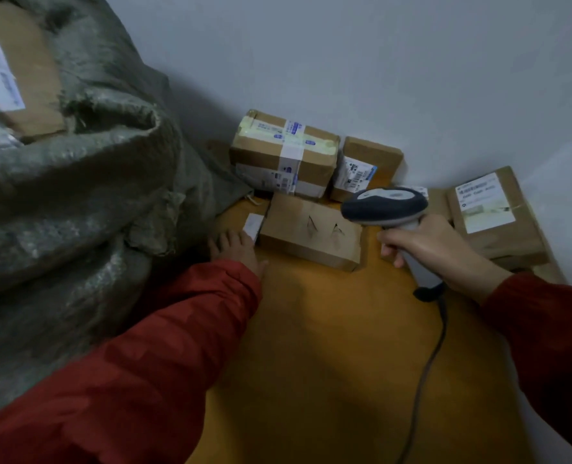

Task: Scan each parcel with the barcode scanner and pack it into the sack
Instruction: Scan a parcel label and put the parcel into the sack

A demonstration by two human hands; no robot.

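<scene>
— Where is the scanner [383,205]?
— In the right hand [435,246]. The fingers wrap round its handle, over the bench [328,329] near the back edge.
— And the left hand [239,251]?
— Flat, fingers straight, touching the left end of a brown box [311,232] by its white label [254,226].
— The sack [77,195]?
— At the bench's left edge, open at the top. More boxes [284,152] sit along the back edge.

Plain pale wall [378,61] (dimly lit), orange surface [328,329] below.

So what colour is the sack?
Grey-green, woven-looking sack; the head view shows it best.
</scene>
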